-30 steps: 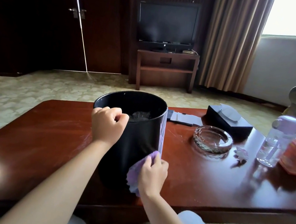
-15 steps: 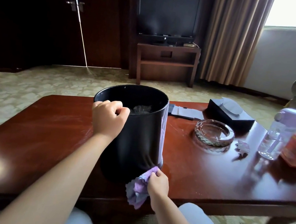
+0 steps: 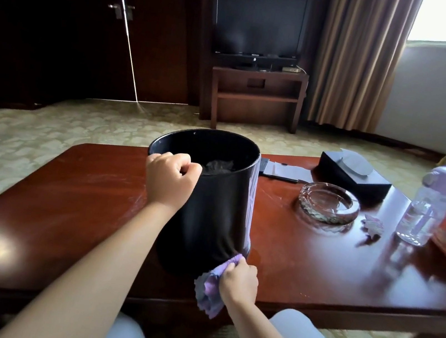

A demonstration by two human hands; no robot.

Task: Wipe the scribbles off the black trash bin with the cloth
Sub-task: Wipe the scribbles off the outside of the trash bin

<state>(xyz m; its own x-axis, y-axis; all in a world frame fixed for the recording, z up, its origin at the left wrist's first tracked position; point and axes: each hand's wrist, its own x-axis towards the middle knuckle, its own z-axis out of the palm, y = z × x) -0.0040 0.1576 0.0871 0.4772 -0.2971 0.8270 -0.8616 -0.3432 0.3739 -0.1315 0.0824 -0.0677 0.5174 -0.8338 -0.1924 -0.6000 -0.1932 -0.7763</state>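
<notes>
At frame centre the left hand point(image 3: 170, 182) curls its fingers over the near rim of the black trash bin point(image 3: 213, 220) standing on the table point(image 3: 70, 203). Lower right of it, the right hand point(image 3: 238, 284) pinches the purple cloth point(image 3: 210, 286) against the bin's base.

The surface point(image 3: 64, 202) was dark red-brown wood with a glossy varnish that mirrored the window light at lower left and showed faint streaks near the centre. The black trash bin point(image 3: 218, 212) in the middle of the frame looked smooth, with a soft sheen. The cloth point(image 3: 210, 289) at its base was lilac fabric, soft and matt, with a frayed edge. At right, the ashtray point(image 3: 328, 204) was thick clear cut glass with facets, and the water bottle point(image 3: 425, 212) was clear plastic with a matt lilac cap. The tissue box point(image 3: 355, 175) at upper right was matt black.
</notes>
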